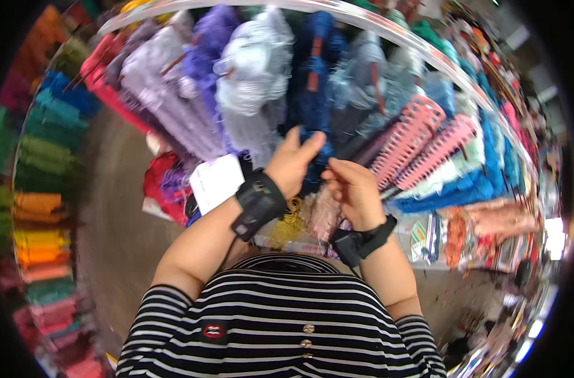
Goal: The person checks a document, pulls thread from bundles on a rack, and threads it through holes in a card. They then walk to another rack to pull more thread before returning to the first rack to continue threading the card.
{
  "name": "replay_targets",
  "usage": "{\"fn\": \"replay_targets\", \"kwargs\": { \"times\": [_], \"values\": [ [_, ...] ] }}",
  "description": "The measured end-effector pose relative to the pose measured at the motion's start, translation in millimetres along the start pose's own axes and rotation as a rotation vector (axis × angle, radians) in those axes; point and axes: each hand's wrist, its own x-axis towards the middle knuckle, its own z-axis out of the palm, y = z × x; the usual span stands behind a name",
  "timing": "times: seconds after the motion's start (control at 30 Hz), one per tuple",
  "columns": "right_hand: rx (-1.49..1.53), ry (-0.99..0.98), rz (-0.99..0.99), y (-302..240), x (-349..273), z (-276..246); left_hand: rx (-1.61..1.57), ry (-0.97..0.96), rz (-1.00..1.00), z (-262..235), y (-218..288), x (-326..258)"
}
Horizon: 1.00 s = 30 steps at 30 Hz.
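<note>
My left hand (291, 162) is closed round the lower part of a dark blue hank of yarn (315, 75), which hangs in the middle of a row of hanks. To its right my right hand (355, 192) is raised, thumb and fingertips drawn together at the hank's right edge. What those fingertips hold, if anything, is too small to make out. Left of the dark blue hank hang a pale white-blue hank (252, 69) and a purple one (212, 38). A grey-blue hank (366, 69) is on the right. Each wrist wears a black band with a small box.
A white rail (388, 30) curves above the hanks. Two pink pieces with rows of holes (410, 138) stick out on the right. A white card (216, 184) lies beside my left forearm. Yellow thread (289, 225) sits below my hands. More coloured hanks (44, 201) line the far left.
</note>
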Motion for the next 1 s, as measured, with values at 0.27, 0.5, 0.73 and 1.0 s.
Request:
{"fn": "replay_targets", "kwargs": {
  "times": [0.27, 0.5, 0.73, 1.0],
  "values": [
    [0.161, -0.013, 0.043, 17.9, 1.0, -36.0, 0.305, 0.082, 0.197, 0.7, -20.1, -1.0],
    [0.481, -0.323, 0.088, 10.0, 14.4, -46.1, 0.225, 0.167, 0.253, -3.9, -26.0, 2.1],
    [0.599, -0.317, -0.026, 13.0, -1.2, -34.5, 0.083, 0.273, 0.324, 7.5, -38.6, 16.5],
    [0.287, -0.350, -0.022, 28.8, -14.8, -36.3, 0.048, 0.314, 0.308, 0.6, -39.2, 7.4]
  ]
}}
